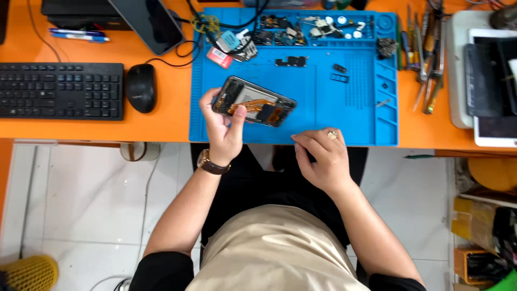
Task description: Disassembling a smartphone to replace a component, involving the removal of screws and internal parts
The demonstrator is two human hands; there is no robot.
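**Hands at the mat: left one gripping the opened phone, right one resting empty**

Your left hand (223, 129) is holding the phone (253, 101) up over the near part of the blue mat (323, 91), thumb lying across the exposed inside and the other fingers wrapping the left end from behind. That hand is closing firmly on the phone's end; the far end is hanging free. The phone is showing its open back, with dark parts and an orange flex strip running along the middle. Its long axis is running from upper left to lower right, tilting down toward your right side.

Your right hand (322, 157) is sitting at the near edge of the mat, fingers curling loosely, fingertips touching the mat's front rim. It is holding nothing, as far as this view is showing. It is lying down and to the right of the phone, near its free lower end but apart from it, so the phone's free end is pointing roughly toward that hand. You are wearing a watch (211, 163) on the left wrist and a ring (332, 135) on the right hand.

Small loose parts (291, 61) are lying farther back on the mat, and a row of tools (425, 59) is lying just beside its right edge. A mouse (141, 87) and keyboard (61, 90) are sitting well to your left on the orange desk (161, 121).
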